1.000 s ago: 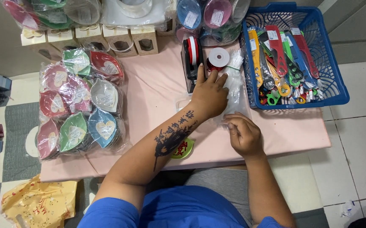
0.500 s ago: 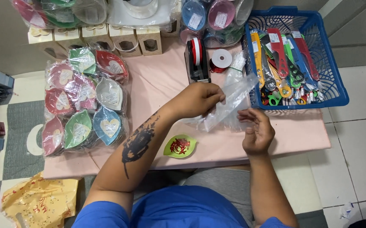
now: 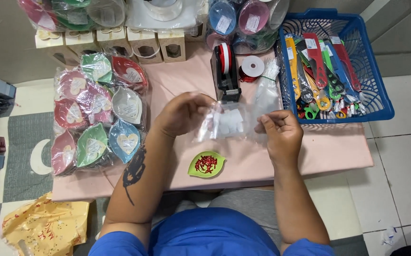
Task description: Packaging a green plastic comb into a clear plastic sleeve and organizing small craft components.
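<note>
Since a moment ago the small clear plastic bag [image 3: 224,124] has come up off the far side of the table and now hangs stretched flat between both hands, in front of the person's chest and above the pink tablecloth [image 3: 319,151]. The left hand [image 3: 182,113], which was reaching toward the tape stand, has drawn back; its fingers are curled around the bag's left edge, pinching it. The right hand [image 3: 281,132] has risen to meet it, thumb and fingertips closed on the bag's right edge. I judge the bag is being spread or opened at its mouth, though I cannot tell which edge is the open one.

Just below the bag lies a small green leaf-shaped dish [image 3: 207,164] with red bits in it, untouched and in the same spot as before. Behind the bag stands a black tape dispenser with a red-and-white roll [image 3: 226,71], and beside it a spool of red ribbon [image 3: 252,67] and a loose heap of more clear bags [image 3: 268,92]. To the right sits a blue plastic basket [image 3: 378,102] of coloured combs and scissors; to the left, a wrapped pack of leaf-shaped dishes in several colours [image 3: 98,116].
</note>
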